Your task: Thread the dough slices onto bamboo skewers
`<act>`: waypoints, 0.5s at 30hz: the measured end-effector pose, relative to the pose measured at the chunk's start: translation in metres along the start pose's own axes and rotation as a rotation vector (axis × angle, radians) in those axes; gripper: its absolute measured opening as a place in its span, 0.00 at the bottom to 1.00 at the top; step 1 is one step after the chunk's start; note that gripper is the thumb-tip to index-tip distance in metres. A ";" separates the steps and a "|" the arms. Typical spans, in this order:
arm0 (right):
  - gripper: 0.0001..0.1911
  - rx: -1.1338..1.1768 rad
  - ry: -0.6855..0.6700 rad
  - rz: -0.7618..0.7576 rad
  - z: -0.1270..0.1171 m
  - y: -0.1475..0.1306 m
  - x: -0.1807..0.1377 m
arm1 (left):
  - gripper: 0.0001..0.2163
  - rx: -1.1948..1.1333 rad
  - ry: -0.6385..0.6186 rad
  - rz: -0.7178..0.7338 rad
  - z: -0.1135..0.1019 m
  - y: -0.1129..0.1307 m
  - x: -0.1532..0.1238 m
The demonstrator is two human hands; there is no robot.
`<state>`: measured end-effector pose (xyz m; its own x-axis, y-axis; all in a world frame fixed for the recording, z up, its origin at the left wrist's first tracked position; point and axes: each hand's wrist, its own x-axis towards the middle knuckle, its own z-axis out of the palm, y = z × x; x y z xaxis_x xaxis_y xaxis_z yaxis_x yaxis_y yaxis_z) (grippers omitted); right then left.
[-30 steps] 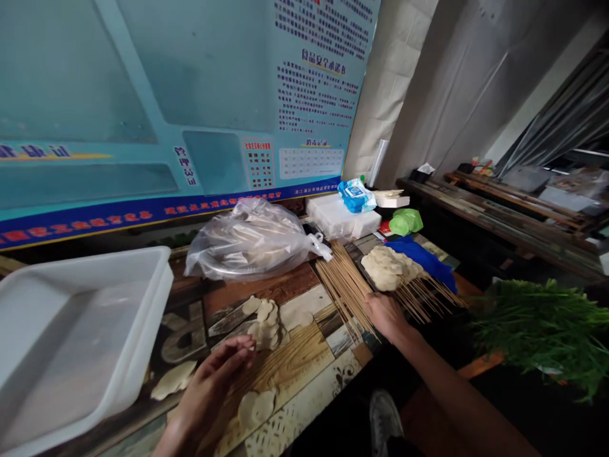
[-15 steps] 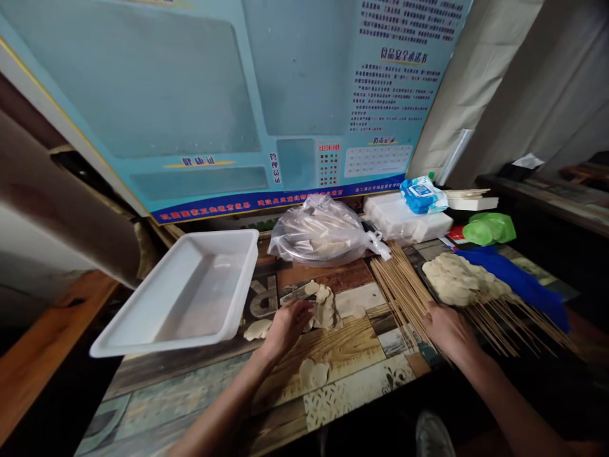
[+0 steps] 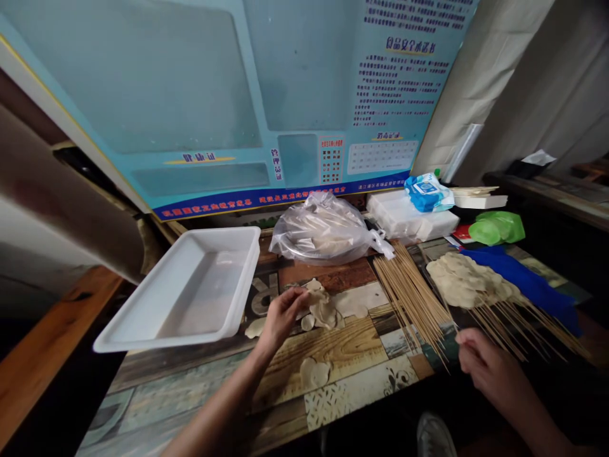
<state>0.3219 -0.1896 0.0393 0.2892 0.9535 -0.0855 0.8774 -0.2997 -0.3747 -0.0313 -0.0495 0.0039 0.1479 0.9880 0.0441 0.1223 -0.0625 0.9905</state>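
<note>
- Left hand (image 3: 284, 317) is closed narrowly, thumb and fingers pinching a thin, cream-coloured flat piece (image 3: 316, 294) at the heap of soft-looking cream-coloured pieces (image 3: 328, 315) on the wood-patterned counter (image 3: 342, 346).
- Right hand (image 3: 483, 358) is curled in a tight grip on what looks like a slim tan wooden stick (image 3: 447, 304), slanting towards the counter's back.
- Picking up a piece while holding a stick appears to be the step in hand; the next move seems to call for a gentle pinch and a steady stick.
- A bundle of loose tan sticks (image 3: 412, 292) lies between the hands, near ends reaching the front edge.
- Room for moving runs between heap and bundle; leftward, the white plastic tray's rim (image 3: 166, 343) bounds it.
</note>
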 end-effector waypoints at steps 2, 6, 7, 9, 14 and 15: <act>0.10 0.241 -0.089 -0.061 0.003 -0.006 -0.012 | 0.14 -0.169 0.038 -0.107 -0.003 0.001 -0.001; 0.18 0.365 -0.349 -0.181 0.022 -0.042 -0.028 | 0.15 -0.476 0.066 -0.252 0.000 -0.004 -0.005; 0.18 0.388 -0.390 -0.216 0.029 -0.052 -0.032 | 0.15 -0.559 0.074 -0.296 0.001 -0.006 -0.006; 0.17 0.439 -0.450 -0.270 0.043 -0.067 -0.037 | 0.14 -0.702 0.074 -0.369 0.002 -0.007 -0.008; 0.13 0.403 -0.556 -0.346 0.066 -0.072 -0.046 | 0.13 -0.876 0.112 -0.420 -0.002 -0.011 -0.009; 0.12 0.377 -0.589 -0.357 0.069 -0.070 -0.047 | 0.13 -0.890 0.139 -0.420 -0.004 -0.012 -0.008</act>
<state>0.2206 -0.2112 0.0059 -0.3287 0.8822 -0.3371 0.6594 -0.0411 -0.7507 -0.0374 -0.0565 -0.0074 0.1379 0.9169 -0.3744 -0.6513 0.3688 0.6632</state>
